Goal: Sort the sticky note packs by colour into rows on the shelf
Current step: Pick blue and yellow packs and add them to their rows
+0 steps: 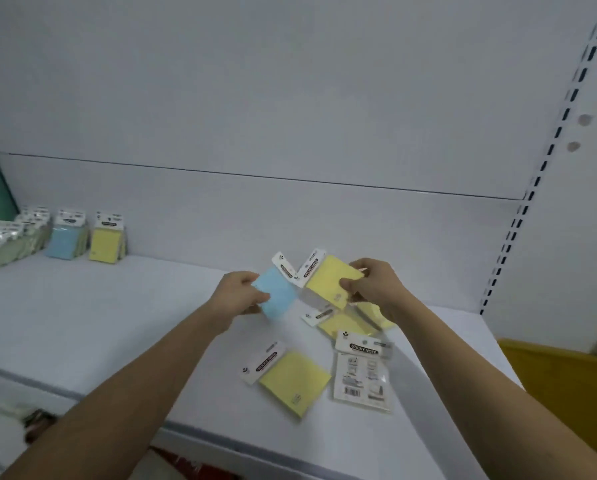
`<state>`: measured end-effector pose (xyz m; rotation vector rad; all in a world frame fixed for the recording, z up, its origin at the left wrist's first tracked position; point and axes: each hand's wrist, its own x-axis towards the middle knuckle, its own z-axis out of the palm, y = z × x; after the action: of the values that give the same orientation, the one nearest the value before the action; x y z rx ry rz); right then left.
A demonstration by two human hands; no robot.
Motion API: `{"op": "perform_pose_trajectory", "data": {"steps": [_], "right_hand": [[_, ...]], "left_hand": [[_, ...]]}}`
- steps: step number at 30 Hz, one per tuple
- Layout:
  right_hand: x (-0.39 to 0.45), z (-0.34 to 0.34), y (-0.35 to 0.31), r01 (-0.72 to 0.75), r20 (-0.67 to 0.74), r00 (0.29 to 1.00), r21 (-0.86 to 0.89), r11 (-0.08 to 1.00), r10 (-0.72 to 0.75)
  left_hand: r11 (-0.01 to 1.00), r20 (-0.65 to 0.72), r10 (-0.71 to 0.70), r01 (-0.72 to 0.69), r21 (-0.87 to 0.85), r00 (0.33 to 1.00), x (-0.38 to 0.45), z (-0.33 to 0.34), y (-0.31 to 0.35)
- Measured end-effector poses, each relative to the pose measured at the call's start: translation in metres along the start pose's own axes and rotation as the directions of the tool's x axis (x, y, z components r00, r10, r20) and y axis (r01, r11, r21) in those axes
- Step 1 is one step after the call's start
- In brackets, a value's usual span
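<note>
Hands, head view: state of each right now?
Left hand: grip closed on the blue sticky note pack.
Right hand: grip closed on a yellow sticky note pack.

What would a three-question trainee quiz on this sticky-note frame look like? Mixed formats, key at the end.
1. Multiple choice: the left hand holds a pack of which colour? A) green B) blue C) yellow
2. True or false: the pack lying face down rests on the shelf with its barcode side up.
3. Fill in: the standing rows at the back left run green, blue, then ____.

Key:
1. B. The left hand grips the blue pack; the right hand pinches a yellow pack.
2. True.
3. yellow: the yellow row stands at the right end.
</note>
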<state>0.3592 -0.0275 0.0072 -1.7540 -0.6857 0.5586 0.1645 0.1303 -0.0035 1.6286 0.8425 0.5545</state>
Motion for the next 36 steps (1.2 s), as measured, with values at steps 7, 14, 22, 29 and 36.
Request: {"op": "perform_pose_trajectory", "data": {"steps": [7,14,22,29,36], "right_hand": [[-0.004,0.048,-0.014,-0.038,0.208,0.977,0.346,0.937,-0.038],[-0.039,0.136,-0.044,-0.024,0.373,0.917,0.403,0.915,-0.14],[-0.074,0.264,-0.074,-0.043,0.373,0.921,0.381,0.924,-0.111],[-0.082,0.368,-0.087,-0.043,0.238,0.97,0.372,0.927,-0.051],[-0.072,0.428,-0.103,-0.038,0.16,0.987,0.363,0.931,-0.022]], "left_hand": [[0.957,-0.266,-0.037,-0.042,-0.285,0.963,-0.056,-0.052,-0.011],[0.925,-0.396,-0.059,-0.098,-0.366,0.917,-0.1,-0.128,-0.034],[0.857,-0.456,-0.091,-0.163,-0.488,0.886,-0.132,-0.241,-0.08],[0.892,-0.452,-0.12,-0.104,-0.441,0.884,-0.144,-0.355,-0.107],[0.916,-0.37,-0.112,-0.049,-0.399,0.922,-0.112,-0.429,-0.116]]}}
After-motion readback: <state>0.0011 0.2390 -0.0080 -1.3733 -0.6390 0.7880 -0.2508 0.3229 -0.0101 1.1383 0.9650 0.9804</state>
